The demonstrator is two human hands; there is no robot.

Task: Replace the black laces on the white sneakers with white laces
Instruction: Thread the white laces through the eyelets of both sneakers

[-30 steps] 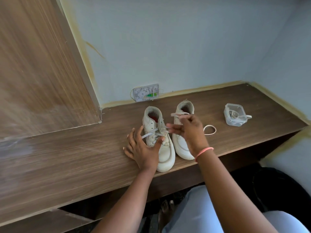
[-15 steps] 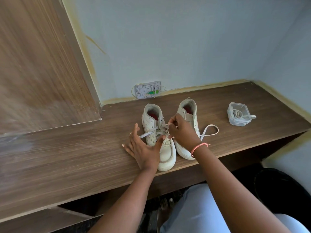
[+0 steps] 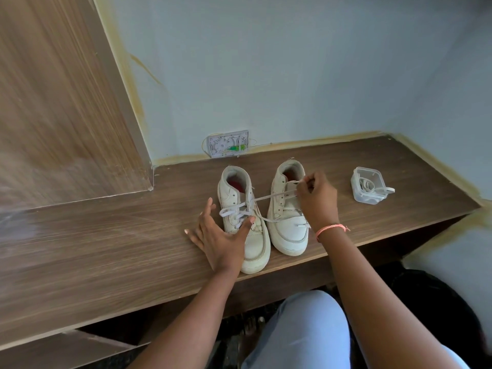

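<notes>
On the wooden counter, the left hand rests open against the left sneaker while the right hand pinches its white lace, drawn taut across the right sneaker. A hard tug could strip the lace from an eyelet or drag the lightly braced shoe.

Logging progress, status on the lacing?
Left hand steadies left sneaker. Right hand pinches white lace, pulled taut. Right sneaker unlaced. Nothing in the way.

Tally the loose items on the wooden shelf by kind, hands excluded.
White sneakers: 2, left sneaker, right sneaker
White lace being threaded: 1, lace
Clear plastic container: 1, container, another lace coiled inside
Total: 4
</notes>
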